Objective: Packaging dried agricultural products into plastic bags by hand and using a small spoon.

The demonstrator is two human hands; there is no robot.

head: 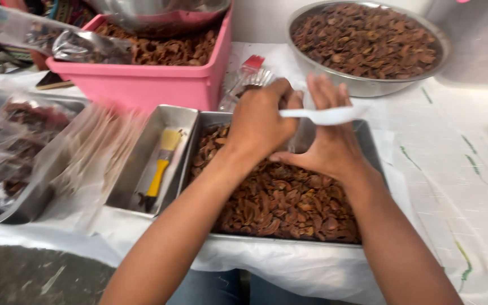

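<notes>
My left hand point(261, 121) is closed around the handle end of a white plastic spoon point(326, 116), held above a steel tray point(371, 152) full of brown dried pieces point(280, 206). My right hand point(331, 141) is spread, palm toward the left hand, fingers up behind the spoon and touching it. What lies between the two hands is hidden.
A narrower steel tray point(153, 135) with a yellow-handled brush point(162, 166) sits left of the main tray. Behind stand a pink tub point(142, 85) and a round steel bowl point(368, 85) of the same brown pieces. Filled clear bags point(24, 147) lie at the left.
</notes>
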